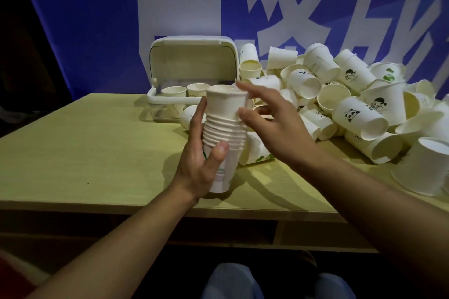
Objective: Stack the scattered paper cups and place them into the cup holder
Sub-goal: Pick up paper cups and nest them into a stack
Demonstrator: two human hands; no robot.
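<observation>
My left hand [201, 165] grips an upright stack of white paper cups [223, 133] above the table, thumb across its front. My right hand [269, 124] is at the top cup [224, 103] of the stack, index finger on its rim and thumb on its side. Behind the stack stands the white cup holder [155, 94] with its lid [192, 58] raised; a few cups sit inside it. A heap of scattered paper cups [352, 104] covers the right side of the table, some printed with pandas and cartoon figures.
The pale wooden table [85, 153] has its front edge close to me. A blue banner with white characters [97, 19] hangs behind. One cup [422, 170] stands upside down at the far right edge. My knees show below the table.
</observation>
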